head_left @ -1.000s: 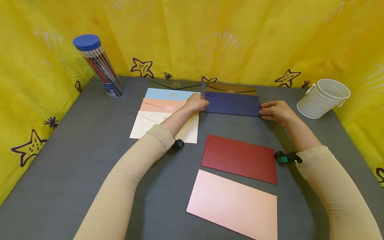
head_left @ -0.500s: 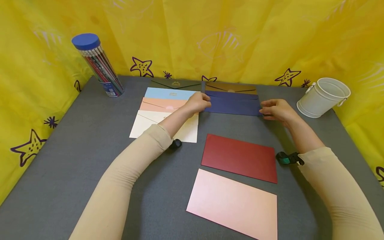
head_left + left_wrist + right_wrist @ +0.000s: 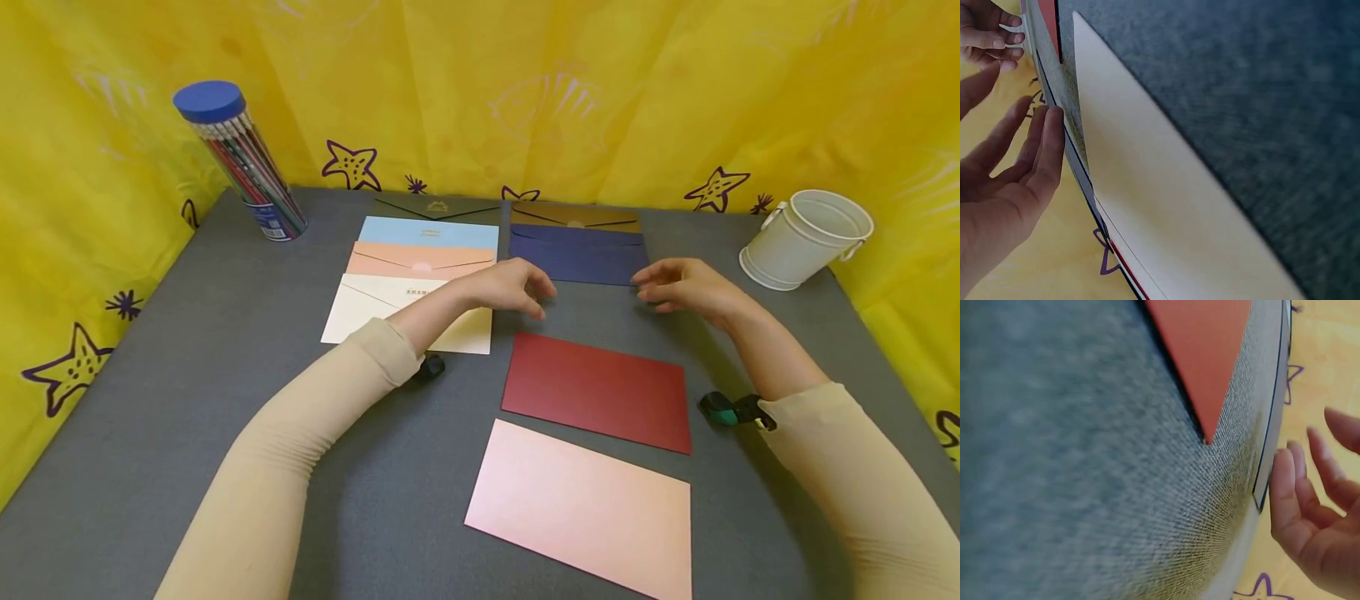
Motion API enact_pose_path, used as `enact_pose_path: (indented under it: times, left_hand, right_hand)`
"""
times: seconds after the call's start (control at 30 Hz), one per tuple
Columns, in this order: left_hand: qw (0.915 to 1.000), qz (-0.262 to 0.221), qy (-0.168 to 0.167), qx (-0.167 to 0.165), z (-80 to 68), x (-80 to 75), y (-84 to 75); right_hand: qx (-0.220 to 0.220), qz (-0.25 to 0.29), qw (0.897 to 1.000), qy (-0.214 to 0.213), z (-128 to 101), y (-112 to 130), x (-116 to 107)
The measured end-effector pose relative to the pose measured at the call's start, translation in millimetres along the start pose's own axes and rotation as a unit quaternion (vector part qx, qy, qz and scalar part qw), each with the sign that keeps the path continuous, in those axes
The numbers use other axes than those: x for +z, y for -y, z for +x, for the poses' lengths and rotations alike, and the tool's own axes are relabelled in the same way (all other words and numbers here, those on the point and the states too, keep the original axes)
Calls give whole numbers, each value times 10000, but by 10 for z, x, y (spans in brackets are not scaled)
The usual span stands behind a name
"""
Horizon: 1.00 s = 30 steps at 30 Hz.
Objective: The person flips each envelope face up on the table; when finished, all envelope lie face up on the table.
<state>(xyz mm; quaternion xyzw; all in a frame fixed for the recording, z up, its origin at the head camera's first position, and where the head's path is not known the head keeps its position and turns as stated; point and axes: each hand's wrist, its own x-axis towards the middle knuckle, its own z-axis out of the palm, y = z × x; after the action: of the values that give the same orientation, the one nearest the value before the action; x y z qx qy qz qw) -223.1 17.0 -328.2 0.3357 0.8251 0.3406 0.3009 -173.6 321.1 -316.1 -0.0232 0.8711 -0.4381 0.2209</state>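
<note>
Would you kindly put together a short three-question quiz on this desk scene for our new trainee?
1. True or false: the left hand grips the navy envelope.
2. Which envelope lies nearest the camera: A) dark red envelope, B) pink envelope, C) cream?
3. Fill in: the pencil tube has a ___ lid.

Key: 1 false, both it and the right hand hover empty; 2 B; 3 blue.

I see both arms in snug beige long sleeves, cuffs ending at the wrists. Left hand (image 3: 510,287) and right hand (image 3: 678,283) bare. Small black clip under left wrist (image 3: 431,365), black-and-green one under right (image 3: 733,409).
</note>
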Motion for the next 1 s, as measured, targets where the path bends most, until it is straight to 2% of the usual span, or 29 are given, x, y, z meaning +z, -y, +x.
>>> enact_pose_path:
  times: [0.17, 0.57, 0.77, 1.0]
  left_hand:
    - [9979, 251, 557, 193, -53, 36, -17]
    - [9908, 473, 1234, 299, -70, 97, 6]
    - [9884, 659, 1330, 329, -80, 129, 7]
    - [9864, 1159, 1116, 325, -67, 191, 10]
  right_hand:
    - [-149, -121, 9993, 311, -71, -5, 59]
    - [-547, -806, 9902, 1004, -166, -49, 183]
    - [-730, -1305, 9807, 1263, -178, -39, 241]
    - [-1109, -1974, 9662, 1231, -203, -46, 316]
